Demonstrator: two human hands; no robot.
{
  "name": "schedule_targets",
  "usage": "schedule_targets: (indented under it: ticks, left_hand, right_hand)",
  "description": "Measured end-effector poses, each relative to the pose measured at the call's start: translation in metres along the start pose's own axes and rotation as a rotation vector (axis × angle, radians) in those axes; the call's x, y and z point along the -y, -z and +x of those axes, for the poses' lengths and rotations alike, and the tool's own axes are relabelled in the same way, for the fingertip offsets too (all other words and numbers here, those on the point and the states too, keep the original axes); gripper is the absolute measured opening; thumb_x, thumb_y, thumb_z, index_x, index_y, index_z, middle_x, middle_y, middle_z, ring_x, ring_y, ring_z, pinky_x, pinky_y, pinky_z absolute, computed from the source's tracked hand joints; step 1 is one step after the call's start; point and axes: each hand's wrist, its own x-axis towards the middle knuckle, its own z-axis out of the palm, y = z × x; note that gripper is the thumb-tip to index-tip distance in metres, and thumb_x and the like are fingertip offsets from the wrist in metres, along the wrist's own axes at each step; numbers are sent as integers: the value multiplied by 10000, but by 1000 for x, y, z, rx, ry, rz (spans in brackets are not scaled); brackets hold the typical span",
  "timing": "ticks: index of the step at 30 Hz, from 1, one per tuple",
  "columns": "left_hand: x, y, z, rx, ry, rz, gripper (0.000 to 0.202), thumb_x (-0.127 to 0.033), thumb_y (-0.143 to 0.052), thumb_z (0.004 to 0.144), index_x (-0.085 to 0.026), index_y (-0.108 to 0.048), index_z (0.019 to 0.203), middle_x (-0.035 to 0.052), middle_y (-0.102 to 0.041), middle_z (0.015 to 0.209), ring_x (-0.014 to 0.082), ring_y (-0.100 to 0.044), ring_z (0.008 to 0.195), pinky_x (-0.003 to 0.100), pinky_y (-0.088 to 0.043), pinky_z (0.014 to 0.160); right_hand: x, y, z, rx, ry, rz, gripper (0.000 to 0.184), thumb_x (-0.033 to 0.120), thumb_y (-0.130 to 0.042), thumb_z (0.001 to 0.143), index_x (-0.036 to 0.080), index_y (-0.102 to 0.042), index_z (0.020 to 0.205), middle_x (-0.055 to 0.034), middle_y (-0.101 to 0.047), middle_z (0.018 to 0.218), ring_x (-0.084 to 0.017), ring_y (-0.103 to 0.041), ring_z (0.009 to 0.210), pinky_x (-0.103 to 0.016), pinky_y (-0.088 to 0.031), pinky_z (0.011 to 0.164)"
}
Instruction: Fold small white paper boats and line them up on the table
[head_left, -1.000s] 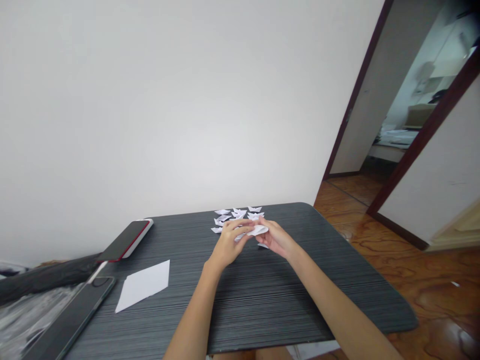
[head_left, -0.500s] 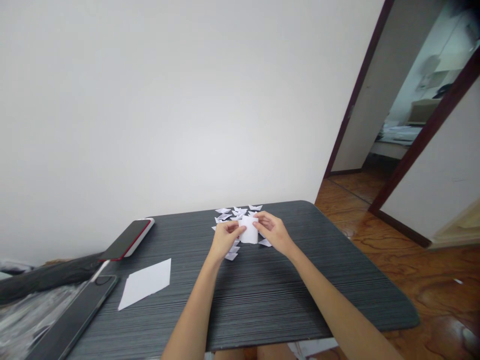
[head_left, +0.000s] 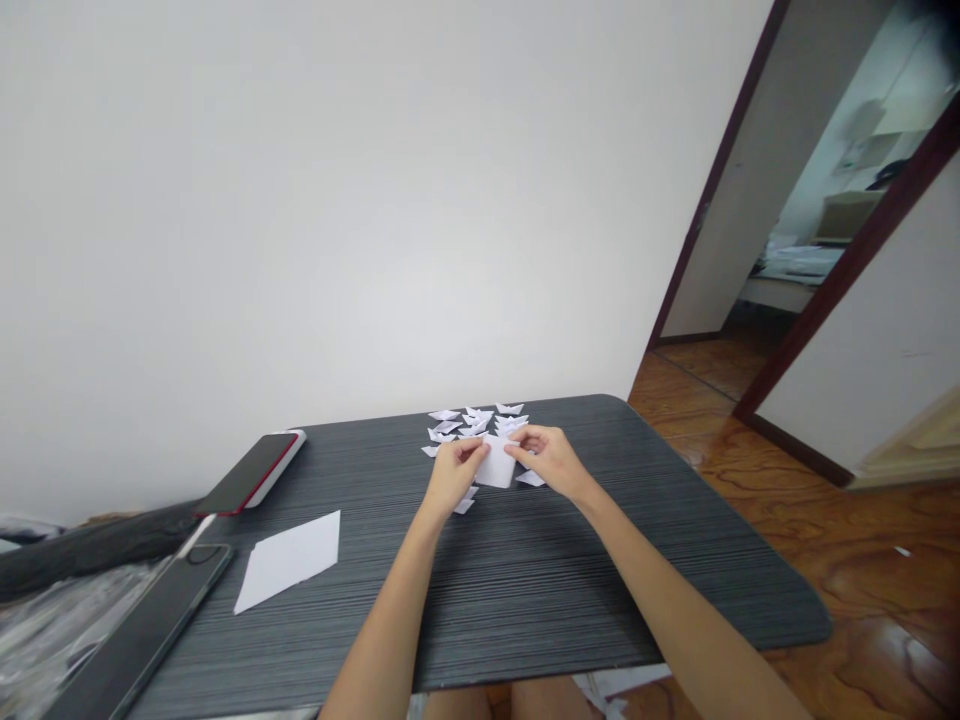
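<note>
A small white piece of paper [head_left: 496,465] is held up between both hands above the dark table. My left hand [head_left: 453,474] pinches its left edge between thumb and fingers. At the upper right edge, my right hand [head_left: 550,460] grips it the same way. Behind and below the hands lie several folded white paper boats [head_left: 477,416], set in rough columns; the hands and the paper hide some of them. One boat [head_left: 531,478] shows under my right hand, and another [head_left: 464,506] near my left wrist.
White paper sheets [head_left: 291,560] lie on the left of the dark table [head_left: 360,620]. Beyond them are a dark, red-edged device [head_left: 251,472] and a long dark phone-like slab [head_left: 142,630]. A white wall [head_left: 420,200] rises behind; a doorway stands at the right.
The paper in my hands has tilted, its lower edge now slanting down to the right. Both hands keep their pinch on it. The whole view has shifted slightly.
</note>
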Motion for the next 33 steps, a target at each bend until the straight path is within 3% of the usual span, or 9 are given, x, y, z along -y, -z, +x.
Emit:
schedule_targets:
  ticks: [9,12,15,16,20,23,27,30,33]
  left_hand:
    - [6,-2,0,-28,-33,46,245,-319,-513,724,-115,-640,675,-2,-539,568,108,-439,551,206,-333,520]
    - [4,-2,0,-91,-79,103,205,-284,-524,724,-124,-644,680,13,-563,607,123,-469,594,219,-357,557]
    - [-3,-1,-1,-140,-190,127,180,-254,-516,740,-140,-652,710,45,-592,733,152,-509,709,245,-381,645]
    - [-6,0,-1,-135,-226,113,181,-250,-508,750,-145,-654,725,54,-590,775,161,-515,754,254,-384,681]
    - [-16,2,-3,-37,-285,-46,177,-250,-501,765,-146,-641,732,66,-564,839,176,-509,853,286,-376,784]
    - [-18,3,-5,85,-238,-215,176,-264,-507,766,-139,-612,701,69,-527,921,174,-491,891,280,-384,784]
    - [-18,1,-10,224,-98,-402,203,-305,-531,744,-131,-576,649,79,-454,1088,154,-497,828,240,-417,646]
    - [-19,1,-12,262,-35,-471,224,-334,-557,715,-133,-572,617,86,-454,1133,170,-509,841,239,-419,610]
    - [-17,-2,-10,272,-18,-472,178,-299,-596,683,-136,-601,612,90,-480,1156,215,-482,982,261,-420,705]
  right_hand:
    - [-4,0,0,-27,-10,-35,164,303,-617,639,146,-594,678,-25,-583,662,-121,-517,557,-257,-448,543]
    - [3,-2,-3,-41,-17,53,233,305,-617,647,168,-585,832,-35,-581,759,-117,-520,596,-215,-435,480]
    - [11,-2,-3,-28,-12,224,462,323,-637,643,227,-478,1066,-23,-578,802,-129,-535,650,-202,-433,463]
    - [12,-1,-2,-11,-32,279,424,368,-597,680,218,-483,1060,-29,-583,801,-133,-543,666,-211,-439,480]
    - [10,2,0,69,-160,380,364,460,-430,784,140,-601,806,-72,-601,850,-146,-558,807,-251,-446,668]
    - [8,0,-3,253,-287,482,279,378,-583,712,165,-596,891,-48,-609,871,-131,-567,794,-263,-433,723]
    - [11,-10,-10,497,-351,671,357,294,-661,655,180,-574,981,-47,-598,937,-122,-562,811,-270,-421,761]
    - [10,-17,-13,505,-339,710,337,284,-678,636,189,-591,947,-30,-597,926,-120,-546,844,-255,-411,765]
    - [6,-19,-11,454,-336,665,264,292,-700,600,147,-633,810,-30,-618,813,-134,-552,801,-264,-412,753]
